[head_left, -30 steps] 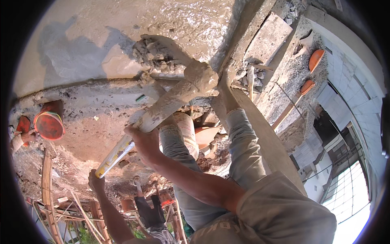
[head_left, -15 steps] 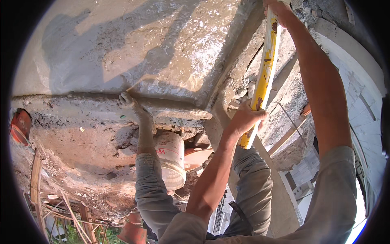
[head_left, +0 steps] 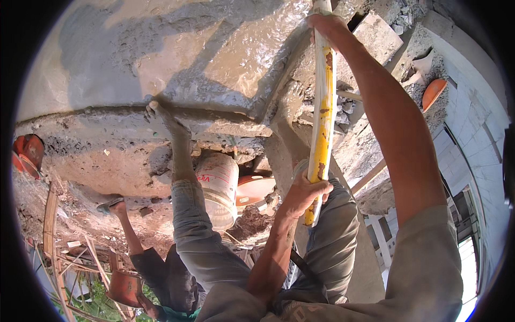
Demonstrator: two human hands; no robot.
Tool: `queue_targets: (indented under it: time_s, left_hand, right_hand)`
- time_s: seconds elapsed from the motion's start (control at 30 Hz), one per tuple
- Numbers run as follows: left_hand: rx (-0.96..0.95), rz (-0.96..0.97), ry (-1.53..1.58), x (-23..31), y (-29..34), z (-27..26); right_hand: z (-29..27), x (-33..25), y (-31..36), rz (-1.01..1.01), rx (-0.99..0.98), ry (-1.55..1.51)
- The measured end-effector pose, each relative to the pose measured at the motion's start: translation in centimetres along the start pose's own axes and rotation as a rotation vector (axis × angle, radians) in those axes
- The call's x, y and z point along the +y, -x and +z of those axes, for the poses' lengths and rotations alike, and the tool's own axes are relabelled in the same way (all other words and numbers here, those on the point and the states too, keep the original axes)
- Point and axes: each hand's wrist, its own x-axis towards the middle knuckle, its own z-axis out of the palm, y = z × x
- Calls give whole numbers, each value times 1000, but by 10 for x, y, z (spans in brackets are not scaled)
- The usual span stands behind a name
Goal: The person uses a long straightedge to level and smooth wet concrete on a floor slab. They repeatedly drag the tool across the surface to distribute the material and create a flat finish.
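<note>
A long pole [head_left: 322, 118], painted yellow and white with rusty worn patches, runs upright through the middle of the head view. Its far end leaves the top edge, so what it carries there is hidden. Near its lower end, my left hand [head_left: 304, 196] is wrapped round it. Higher up, my right hand [head_left: 331, 28] grips it with the arm stretched forward. Wet grey concrete [head_left: 177, 59] spreads beyond and to the left of the pole. My bare, muddy feet stand along its raised edge [head_left: 214, 123].
A dirty white bucket [head_left: 217, 180] lies beside my left leg, with an orange basin [head_left: 256, 190] behind it. At lower left a co-worker's arm reaches an orange-red bucket [head_left: 126, 288]. Orange containers [head_left: 28, 154] sit far left; rubble [head_left: 343, 110] and an orange bowl-shaped piece [head_left: 433, 94] lie right.
The pole and both my hands have shifted left and nearer to me, with both grips kept. The view has tilted slightly. A co-worker with an orange-red bucket has come into sight at lower left.
</note>
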Motion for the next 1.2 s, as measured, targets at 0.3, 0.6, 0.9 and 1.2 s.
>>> queue_targets:
  time_s: [0.3,0.6,0.9,1.2]
  left_hand:
    - [25,11,142,-23,81,-30]
    - [276,-25,-483,-91,130,-100]
    - [328,-249,-293,4,219,-53]
    - [632,-311,-1044,140,396,-178]
  right_hand:
    - [69,-3,71,90,-109,175]
    - [114,123,104,404,-142,-188]
    - [171,116,140,255,-316,-207]
    - [255,20,310,218,144,-482]
